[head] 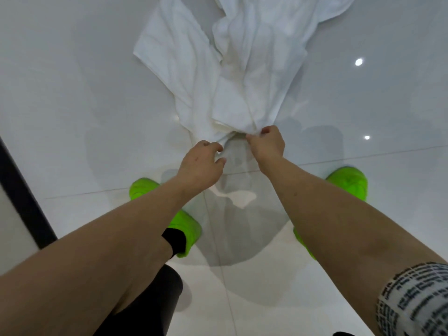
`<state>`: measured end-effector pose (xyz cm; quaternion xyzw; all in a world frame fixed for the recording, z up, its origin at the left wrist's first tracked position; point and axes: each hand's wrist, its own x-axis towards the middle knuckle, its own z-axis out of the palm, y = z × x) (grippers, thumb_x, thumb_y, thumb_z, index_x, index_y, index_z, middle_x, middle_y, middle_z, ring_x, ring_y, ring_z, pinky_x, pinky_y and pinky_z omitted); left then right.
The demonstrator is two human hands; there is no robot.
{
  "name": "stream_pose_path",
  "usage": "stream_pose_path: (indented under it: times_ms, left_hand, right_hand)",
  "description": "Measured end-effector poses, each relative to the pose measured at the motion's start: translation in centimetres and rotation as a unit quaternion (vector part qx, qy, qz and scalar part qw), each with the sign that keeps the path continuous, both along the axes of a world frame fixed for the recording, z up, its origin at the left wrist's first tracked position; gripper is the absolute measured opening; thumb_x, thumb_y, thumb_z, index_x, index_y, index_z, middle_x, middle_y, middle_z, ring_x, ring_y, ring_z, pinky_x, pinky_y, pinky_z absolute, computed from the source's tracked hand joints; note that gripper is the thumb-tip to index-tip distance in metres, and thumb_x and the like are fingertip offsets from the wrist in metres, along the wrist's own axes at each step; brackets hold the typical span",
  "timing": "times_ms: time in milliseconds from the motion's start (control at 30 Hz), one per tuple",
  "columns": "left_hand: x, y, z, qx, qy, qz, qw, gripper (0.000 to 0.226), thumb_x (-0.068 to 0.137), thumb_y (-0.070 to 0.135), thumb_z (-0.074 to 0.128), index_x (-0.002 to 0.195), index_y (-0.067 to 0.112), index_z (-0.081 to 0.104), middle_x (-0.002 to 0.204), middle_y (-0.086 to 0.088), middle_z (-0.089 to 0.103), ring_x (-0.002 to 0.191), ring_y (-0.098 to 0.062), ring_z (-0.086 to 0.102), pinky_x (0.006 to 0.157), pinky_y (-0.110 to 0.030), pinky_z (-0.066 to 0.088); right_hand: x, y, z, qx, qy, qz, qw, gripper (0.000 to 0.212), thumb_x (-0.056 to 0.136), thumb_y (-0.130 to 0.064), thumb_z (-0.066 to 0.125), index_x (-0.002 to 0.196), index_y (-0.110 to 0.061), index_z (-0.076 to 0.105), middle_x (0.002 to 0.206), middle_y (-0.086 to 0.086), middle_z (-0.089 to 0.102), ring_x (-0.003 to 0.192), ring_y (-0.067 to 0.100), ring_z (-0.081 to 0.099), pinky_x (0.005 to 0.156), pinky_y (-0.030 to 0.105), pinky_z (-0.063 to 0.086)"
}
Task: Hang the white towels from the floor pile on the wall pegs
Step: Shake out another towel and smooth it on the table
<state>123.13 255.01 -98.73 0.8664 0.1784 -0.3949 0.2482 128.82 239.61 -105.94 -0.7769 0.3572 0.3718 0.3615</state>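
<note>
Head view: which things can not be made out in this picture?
- White towels: the top edge of the head view cuts off the pile, so their number is unclear.
- Wall pegs: not in view.
- Left hand: whether its grip holds cloth is hidden by its own fingers.
- Right hand: pinches a towel edge; the fingertips are hidden in cloth.
- Right green shoe: mostly behind the forearm.

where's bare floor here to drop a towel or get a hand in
Bare tile lies left of the towel pile, out to the dark frame, and right of it around the light reflections. It is crowded at the pile's near end, where the right hand pinches an edge and the left hand reaches in, green shoes close behind.
</note>
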Motion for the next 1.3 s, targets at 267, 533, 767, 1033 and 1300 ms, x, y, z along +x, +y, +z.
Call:
stream_pose_path:
  times_ms: [267,533,767,1033,1300]
  left_hand:
    - [2.7,-0.8,2.6,0.018,0.002,-0.003,1.000,0.036,0.093,0.036,0.054,0.125,0.022,0.059,0.121,-0.005,0.056,0.105,-0.022,0.056,0.086,-0.026,0.034]
    - [7.9,-7.6,23.4,0.001,-0.025,-0.093,0.995,0.038,0.093,0.032,0.057,0.128,0.017,0.058,0.125,-0.010,0.056,0.109,-0.025,0.057,0.082,-0.024,0.032]
    - [23.0,-23.4,48.4,0.006,-0.220,-0.159,0.962,0.042,0.095,0.028,0.054,0.136,0.019,0.051,0.132,-0.008,0.053,0.116,-0.025,0.054,0.086,-0.027,0.037]
    - [33.0,-46.1,73.5,-0.074,-0.401,-0.269,0.872,0.046,0.091,0.027,0.059,0.137,0.022,0.050,0.135,-0.005,0.053,0.121,-0.024,0.052,0.095,-0.031,0.040]
    - [34.1,-65.0,87.1,-0.225,-0.461,-0.356,0.781,0.043,0.089,0.025,0.065,0.129,0.034,0.054,0.125,0.004,0.061,0.114,-0.017,0.055,0.086,-0.029,0.043]
  right_hand:
    - [0.2,-0.7,2.8,-0.033,-0.046,0.062,0.996,0.035,0.099,-0.025,0.050,0.065,-0.015,0.048,0.073,0.004,0.057,0.068,0.022,0.054,0.062,0.029,0.039]
    - [4.8,-6.6,26.0,0.011,-0.170,0.007,0.985,0.025,0.098,-0.012,0.047,0.073,-0.011,0.044,0.061,-0.004,0.041,0.056,0.012,0.037,0.054,0.028,0.022]
    - [17.4,-22.3,53.0,0.063,-0.284,-0.026,0.956,0.035,0.098,-0.019,0.045,0.064,-0.013,0.037,0.061,-0.003,0.038,0.056,0.014,0.035,0.051,0.025,0.028]
    - [23.2,-44.2,80.0,0.068,-0.434,-0.091,0.894,0.044,0.098,-0.033,0.050,0.061,-0.012,0.037,0.059,0.001,0.033,0.055,0.016,0.034,0.056,0.030,0.031]
    - [21.0,-62.0,94.6,0.017,-0.547,-0.148,0.824,0.042,0.094,-0.037,0.061,0.067,-0.007,0.054,0.061,0.008,0.045,0.055,0.015,0.044,0.056,0.029,0.040]
